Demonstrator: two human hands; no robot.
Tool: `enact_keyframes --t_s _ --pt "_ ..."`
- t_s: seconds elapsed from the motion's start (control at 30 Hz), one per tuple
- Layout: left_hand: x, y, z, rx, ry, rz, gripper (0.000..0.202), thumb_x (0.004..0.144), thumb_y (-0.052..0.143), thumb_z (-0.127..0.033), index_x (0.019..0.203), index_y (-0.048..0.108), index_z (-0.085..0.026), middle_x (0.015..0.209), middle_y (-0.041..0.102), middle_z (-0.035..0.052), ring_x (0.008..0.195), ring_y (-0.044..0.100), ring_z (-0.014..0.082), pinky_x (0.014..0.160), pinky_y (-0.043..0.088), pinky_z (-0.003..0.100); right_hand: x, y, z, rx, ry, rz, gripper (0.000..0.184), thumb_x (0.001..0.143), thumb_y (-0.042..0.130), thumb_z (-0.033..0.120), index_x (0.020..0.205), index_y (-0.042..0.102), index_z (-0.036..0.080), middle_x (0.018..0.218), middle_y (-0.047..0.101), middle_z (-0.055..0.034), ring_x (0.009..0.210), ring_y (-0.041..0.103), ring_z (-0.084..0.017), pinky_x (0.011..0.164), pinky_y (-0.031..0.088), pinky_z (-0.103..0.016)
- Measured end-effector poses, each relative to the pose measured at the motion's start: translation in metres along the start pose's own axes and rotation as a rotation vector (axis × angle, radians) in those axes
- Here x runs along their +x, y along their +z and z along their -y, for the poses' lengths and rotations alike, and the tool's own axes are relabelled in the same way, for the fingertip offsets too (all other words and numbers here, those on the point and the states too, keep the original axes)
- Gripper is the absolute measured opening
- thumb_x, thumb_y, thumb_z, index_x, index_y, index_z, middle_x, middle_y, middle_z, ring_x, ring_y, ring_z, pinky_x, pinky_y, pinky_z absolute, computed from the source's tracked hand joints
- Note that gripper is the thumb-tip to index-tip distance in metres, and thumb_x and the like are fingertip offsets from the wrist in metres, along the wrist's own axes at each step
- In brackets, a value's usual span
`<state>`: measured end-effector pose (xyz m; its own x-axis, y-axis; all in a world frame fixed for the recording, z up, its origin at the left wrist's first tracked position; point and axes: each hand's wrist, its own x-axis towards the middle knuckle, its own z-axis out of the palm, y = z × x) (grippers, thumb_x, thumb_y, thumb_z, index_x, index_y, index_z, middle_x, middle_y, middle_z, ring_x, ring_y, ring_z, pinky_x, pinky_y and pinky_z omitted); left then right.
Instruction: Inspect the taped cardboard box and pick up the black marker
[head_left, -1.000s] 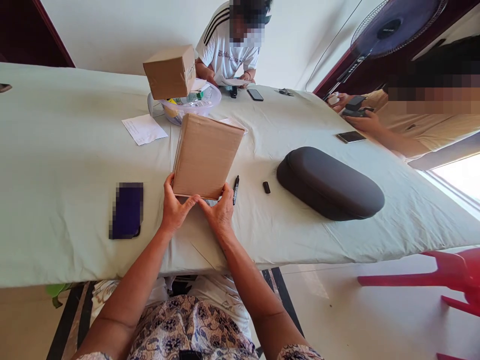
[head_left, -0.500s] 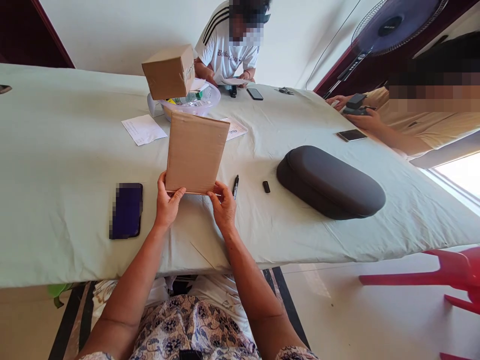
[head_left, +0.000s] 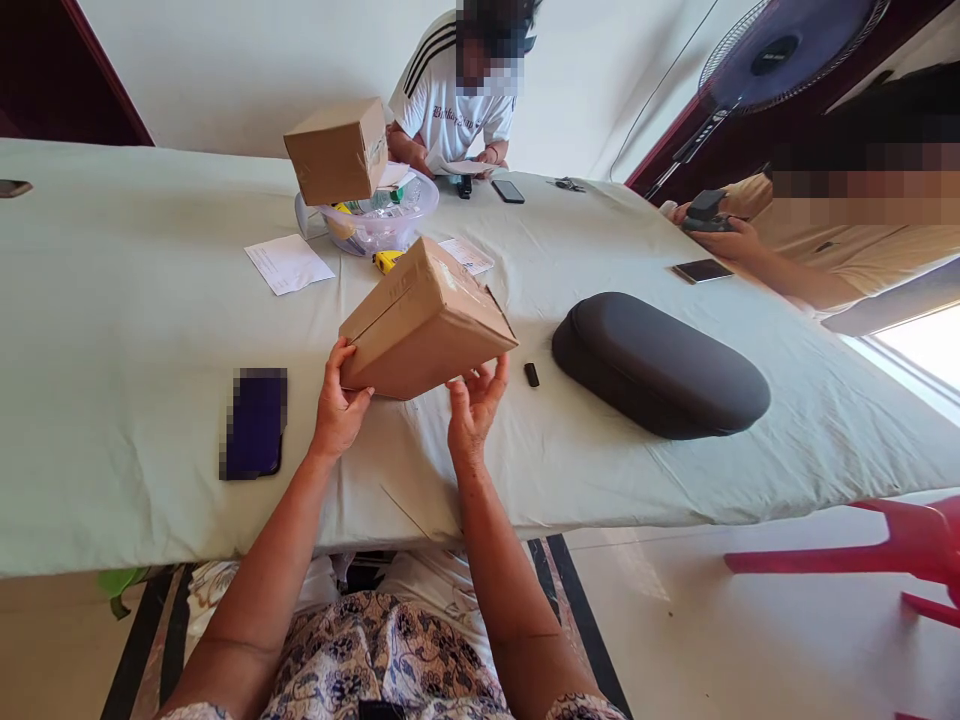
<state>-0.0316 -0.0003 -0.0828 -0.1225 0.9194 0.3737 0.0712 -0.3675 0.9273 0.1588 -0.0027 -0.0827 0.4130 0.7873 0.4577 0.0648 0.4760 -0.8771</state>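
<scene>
A brown cardboard box (head_left: 427, 350) is held tilted above the table, one corner toward the right. Shiny tape shows on its upper right side. My left hand (head_left: 339, 410) grips its lower left end, thumb in front and fingers behind. Beneath the lower right edge is my right hand (head_left: 474, 405), its thumb and fingers apart. Those fingertips are at the box's edge; whether they press on it I cannot tell. A small black cap (head_left: 532, 375) lies on the cloth just right of that hand.
Around the box are a black hard case (head_left: 660, 365), a dark blue phone (head_left: 253, 425), a white paper (head_left: 289, 264) and a yellow tape measure (head_left: 387, 261). Farther back, another cardboard box (head_left: 334, 155) rests on a filled plastic basin (head_left: 382, 235). Two other people sit at the table.
The box has turned from a flat face toward me to a tilted corner view, swinging right. My right hand has moved right and its grip has loosened. The black marker is now out of sight.
</scene>
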Motion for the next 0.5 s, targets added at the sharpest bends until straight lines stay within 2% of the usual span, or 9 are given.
enact_keyframes --t_s 0.13,0.23,0.33,0.43,0.5 --pt "0.0001 -0.0007 0.0005 0.038 0.002 0.009 0.063 0.083 0.073 -0.023 0.14 0.047 -0.032 0.167 0.033 0.008 0.158 0.026 0.0287 0.125 0.035 0.05 0.0041 -0.0072 -0.0001 0.019 -0.069 -0.053 0.083 0.09 0.053 0.065 0.159 0.014 0.041 0.14 0.053 -0.0093 0.107 0.063 -0.019 0.086 0.056 -0.039" --pt "0.0001 -0.0011 0.0021 0.043 0.008 0.006 0.064 0.083 0.073 -0.024 0.141 0.047 -0.032 0.166 0.034 0.0081 0.158 0.026 0.0289 0.123 0.038 0.049 0.0038 -0.0074 0.0013 -0.004 -0.124 -0.056 0.078 0.09 0.052 0.065 0.157 0.02 0.039 0.138 0.053 -0.0094 0.109 0.061 -0.02 0.088 0.054 -0.04" --pt "-0.0005 -0.0006 0.0027 0.063 0.018 -0.026 0.063 0.084 0.073 -0.027 0.141 0.048 -0.032 0.164 0.037 0.0084 0.157 0.03 0.0296 0.121 0.04 0.048 0.0027 -0.0068 0.0032 0.0 -0.203 -0.079 0.064 0.091 0.052 0.062 0.147 0.031 0.038 0.128 0.054 -0.0078 0.109 0.06 -0.02 0.088 0.053 -0.039" --pt "-0.0003 -0.0017 0.0029 0.093 0.034 -0.059 0.06 0.087 0.071 -0.028 0.142 0.049 -0.033 0.163 0.039 0.0081 0.154 0.034 0.029 0.12 0.042 0.048 0.0009 -0.0069 0.0049 -0.016 -0.23 -0.127 0.053 0.091 0.049 0.065 0.133 0.034 0.036 0.11 0.054 -0.0052 0.095 0.061 -0.02 0.08 0.053 -0.037" --pt "0.001 -0.0037 0.0037 0.133 0.066 -0.08 0.059 0.089 0.069 -0.03 0.144 0.048 -0.033 0.162 0.04 0.0084 0.154 0.035 0.0277 0.123 0.037 0.048 -0.0008 -0.0063 0.006 -0.039 -0.215 -0.143 0.051 0.09 0.046 0.07 0.124 0.033 0.035 0.107 0.052 -0.0049 0.086 0.06 -0.019 0.075 0.051 -0.036"
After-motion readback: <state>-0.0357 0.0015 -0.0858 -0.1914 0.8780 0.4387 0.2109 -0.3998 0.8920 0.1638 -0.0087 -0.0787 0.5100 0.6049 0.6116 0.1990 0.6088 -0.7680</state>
